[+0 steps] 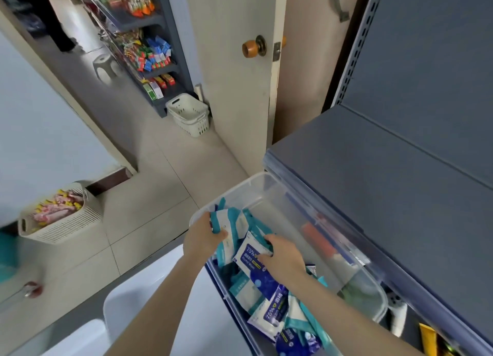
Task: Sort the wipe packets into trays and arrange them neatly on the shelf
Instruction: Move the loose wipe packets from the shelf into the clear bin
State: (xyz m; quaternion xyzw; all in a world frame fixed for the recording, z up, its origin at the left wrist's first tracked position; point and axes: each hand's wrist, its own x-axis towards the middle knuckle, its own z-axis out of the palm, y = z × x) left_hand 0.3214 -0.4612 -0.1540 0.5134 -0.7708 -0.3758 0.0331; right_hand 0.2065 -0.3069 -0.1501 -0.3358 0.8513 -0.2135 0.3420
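A clear plastic bin (256,185) sits low in front of the blue shelf (386,185) and holds several wipe packets, teal-and-white ones and dark blue ones. My left hand (202,239) grips a bunch of teal-and-white packets (226,219) at the bin's left rim. My right hand (282,257) rests in the pile with its fingers closed on a blue-and-white alcohol wipe packet (249,255). More blue packets (274,310) lie nearer to me in the bin.
The blue shelf's top surface spreads to the right. A white basket (189,114) stands by the door, and a beige basket of snacks (61,217) sits on the tiled floor at left. A stocked rack (146,51) stands behind the doorway.
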